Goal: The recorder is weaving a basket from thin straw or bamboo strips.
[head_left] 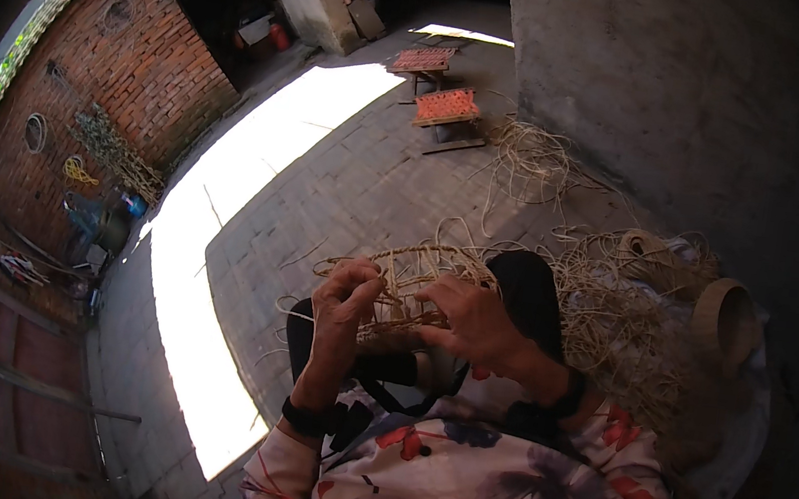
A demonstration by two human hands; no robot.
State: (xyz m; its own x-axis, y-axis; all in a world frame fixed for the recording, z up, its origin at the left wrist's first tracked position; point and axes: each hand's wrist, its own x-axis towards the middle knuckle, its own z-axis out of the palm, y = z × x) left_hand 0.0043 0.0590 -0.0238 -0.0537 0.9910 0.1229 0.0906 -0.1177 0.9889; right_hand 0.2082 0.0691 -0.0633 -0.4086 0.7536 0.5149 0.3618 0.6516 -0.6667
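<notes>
Two bare hands meet at a straw-coloured woven piece (404,275) at the lap's far edge, between the dark-clad knees (527,292). The left hand (341,308) has its fingers pinched together on the piece's left side; the right hand (471,322) bends over the right side, thumb and forefinger parted (whether they grip a strand, I cannot tell). Loose cord (612,323) lies heaped towards the pale sheet's (755,397) left edge.

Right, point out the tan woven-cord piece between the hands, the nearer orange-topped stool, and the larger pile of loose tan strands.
Tan woven-cord piece (402,292), head view: openwork middle.
Nearer orange-topped stool (447,105), head view: seat.
Larger pile of loose tan strands (613,313), head view: heap's middle.
</notes>
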